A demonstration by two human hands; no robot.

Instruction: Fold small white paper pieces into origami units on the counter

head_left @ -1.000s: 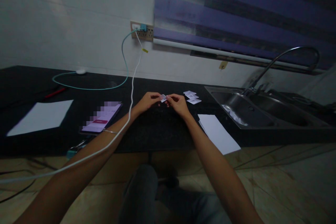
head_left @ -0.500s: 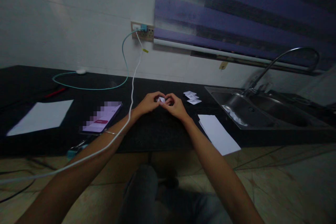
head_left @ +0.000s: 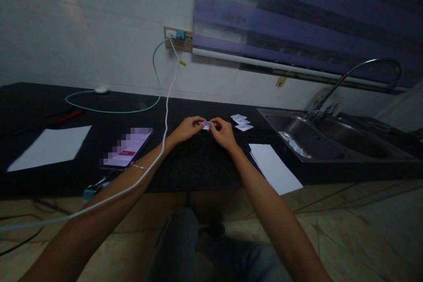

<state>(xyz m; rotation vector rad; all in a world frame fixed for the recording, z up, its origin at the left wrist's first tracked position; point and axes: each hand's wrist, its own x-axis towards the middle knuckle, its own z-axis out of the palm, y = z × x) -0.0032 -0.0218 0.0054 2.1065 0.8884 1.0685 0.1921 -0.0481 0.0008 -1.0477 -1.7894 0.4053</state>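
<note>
Between my two hands, over the dark countertop, is a small folded piece of white paper (head_left: 207, 125). My left hand (head_left: 190, 128) pinches its left end between thumb and fingers. At its right end my right hand (head_left: 223, 132) grips it the same way. Just right of my right hand lie several small folded white papers (head_left: 242, 122), partly overlapping. Nearer the front edge rests a stack of white paper sheets (head_left: 276, 167), beside my right forearm.
A metal sink (head_left: 297, 136) with a curved faucet (head_left: 358, 64) is at the right. To the left lie a phone (head_left: 132, 150) with a lit screen and a white sheet (head_left: 53, 147). A white cable (head_left: 166, 119) hangs across my left forearm from the wall outlet (head_left: 178, 39).
The fingertips have moved apart slightly, and the folded paper now shows wider and flatter between them. Both hands keep their place over the counter.
</note>
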